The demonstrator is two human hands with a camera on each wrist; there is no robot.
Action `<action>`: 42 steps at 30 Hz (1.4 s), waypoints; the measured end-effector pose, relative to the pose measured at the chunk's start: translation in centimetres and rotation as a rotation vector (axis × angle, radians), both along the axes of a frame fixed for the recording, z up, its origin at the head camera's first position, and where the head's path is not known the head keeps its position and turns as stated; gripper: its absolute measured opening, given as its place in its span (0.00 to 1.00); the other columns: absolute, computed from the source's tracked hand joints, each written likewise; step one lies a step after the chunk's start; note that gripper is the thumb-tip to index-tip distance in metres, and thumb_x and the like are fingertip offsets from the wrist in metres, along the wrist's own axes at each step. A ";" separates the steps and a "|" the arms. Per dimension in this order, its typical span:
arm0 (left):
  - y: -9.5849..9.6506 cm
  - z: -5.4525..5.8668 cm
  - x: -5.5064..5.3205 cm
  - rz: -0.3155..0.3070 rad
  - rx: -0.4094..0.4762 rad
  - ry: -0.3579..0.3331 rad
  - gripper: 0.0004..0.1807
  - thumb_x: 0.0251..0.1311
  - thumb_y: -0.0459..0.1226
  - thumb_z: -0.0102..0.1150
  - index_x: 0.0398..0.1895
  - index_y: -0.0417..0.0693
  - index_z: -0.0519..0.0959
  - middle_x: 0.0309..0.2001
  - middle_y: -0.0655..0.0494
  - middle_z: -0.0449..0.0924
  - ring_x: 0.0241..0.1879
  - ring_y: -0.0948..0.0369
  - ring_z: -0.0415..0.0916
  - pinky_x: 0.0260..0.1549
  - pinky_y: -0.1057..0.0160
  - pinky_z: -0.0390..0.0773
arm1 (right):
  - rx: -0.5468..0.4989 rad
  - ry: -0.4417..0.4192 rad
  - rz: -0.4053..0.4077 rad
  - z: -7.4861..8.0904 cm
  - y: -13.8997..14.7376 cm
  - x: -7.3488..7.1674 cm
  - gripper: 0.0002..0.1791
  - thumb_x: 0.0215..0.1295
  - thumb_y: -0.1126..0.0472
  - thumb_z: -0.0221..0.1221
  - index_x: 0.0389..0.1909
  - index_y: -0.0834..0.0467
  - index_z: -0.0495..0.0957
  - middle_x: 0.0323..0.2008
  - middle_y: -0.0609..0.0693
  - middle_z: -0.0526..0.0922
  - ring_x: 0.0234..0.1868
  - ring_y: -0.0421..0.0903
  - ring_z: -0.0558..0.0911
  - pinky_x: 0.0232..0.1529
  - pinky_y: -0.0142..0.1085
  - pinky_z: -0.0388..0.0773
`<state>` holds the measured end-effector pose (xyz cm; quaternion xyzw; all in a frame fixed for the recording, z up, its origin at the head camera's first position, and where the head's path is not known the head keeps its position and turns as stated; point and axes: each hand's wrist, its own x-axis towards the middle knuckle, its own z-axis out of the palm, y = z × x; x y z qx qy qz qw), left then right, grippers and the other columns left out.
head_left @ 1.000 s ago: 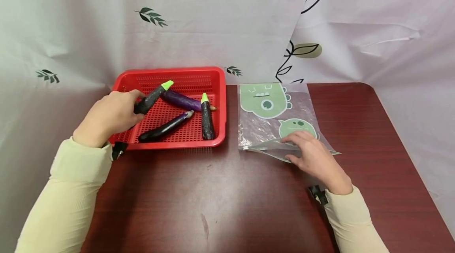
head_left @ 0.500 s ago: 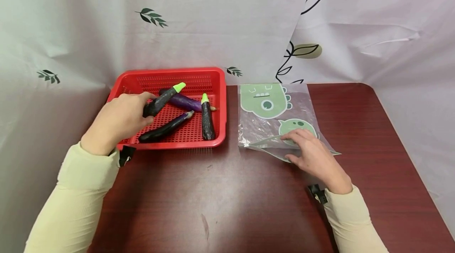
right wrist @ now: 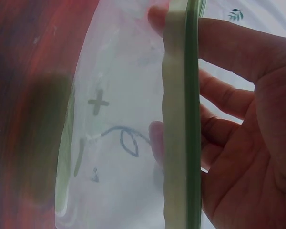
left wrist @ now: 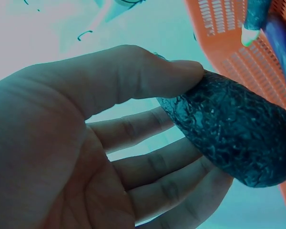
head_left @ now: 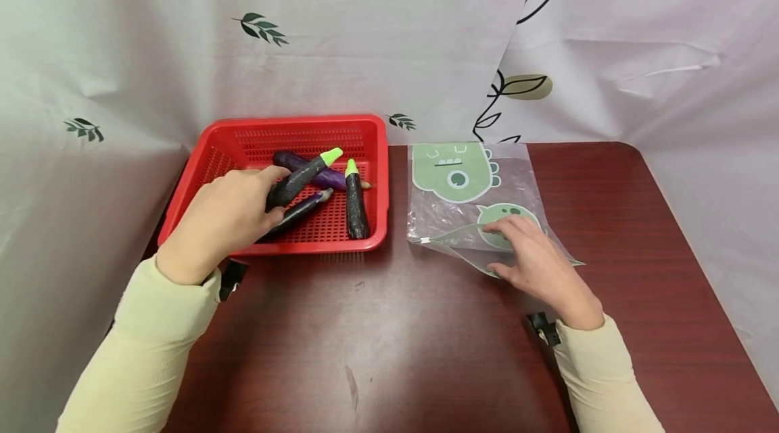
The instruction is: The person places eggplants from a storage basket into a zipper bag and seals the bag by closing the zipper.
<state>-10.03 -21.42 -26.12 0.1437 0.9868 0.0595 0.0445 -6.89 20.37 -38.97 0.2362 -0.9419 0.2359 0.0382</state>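
My left hand (head_left: 225,213) grips a dark zucchini (head_left: 301,179) with a bright green tip, tilted over the red basket (head_left: 382,216). In the left wrist view its rounded dark end (left wrist: 238,133) sits between thumb and fingers. Below and around it in the basket lie a purple eggplant (head_left: 328,179), a slim dark eggplant (head_left: 298,212) partly hidden by the hand, and a second zucchini (head_left: 356,206). My right hand (head_left: 538,267) is at the mouth of a clear zip bag (head_left: 438,216), thumb and fingers spread apart, keeping the lips parted. The green-edged lip (right wrist: 188,114) crosses those fingers in the right wrist view.
The bag lies flat to the right of the basket on a reddish-brown wooden table (head_left: 377,331). A pale curtain (head_left: 365,47) with leaf prints hangs right behind the basket and bag, and along both sides.
My left hand has moved right and toward me with the zucchini, further over the basket. My right hand stays put; the bag's mouth has shifted slightly and its lips stand wider apart.
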 end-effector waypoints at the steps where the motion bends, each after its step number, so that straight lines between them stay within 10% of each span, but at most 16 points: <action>1: 0.2 0.0 0.1 -0.003 -0.002 0.002 0.28 0.55 0.34 0.67 0.61 0.41 0.75 0.41 0.43 0.81 0.34 0.48 0.78 0.30 0.46 0.78 | 0.000 0.003 0.000 0.0 0.0 0.0 0.33 0.42 0.68 0.79 0.54 0.62 0.79 0.50 0.56 0.80 0.54 0.57 0.77 0.50 0.52 0.77; 42: 7.6 -2.0 2.5 -0.227 0.041 0.122 0.23 0.52 0.37 0.72 0.53 0.43 0.81 0.42 0.47 0.83 0.38 0.51 0.81 0.33 0.49 0.82 | 0.026 -0.004 -0.025 0.0 0.0 0.0 0.40 0.39 0.63 0.81 0.57 0.62 0.76 0.54 0.59 0.77 0.58 0.60 0.72 0.54 0.55 0.75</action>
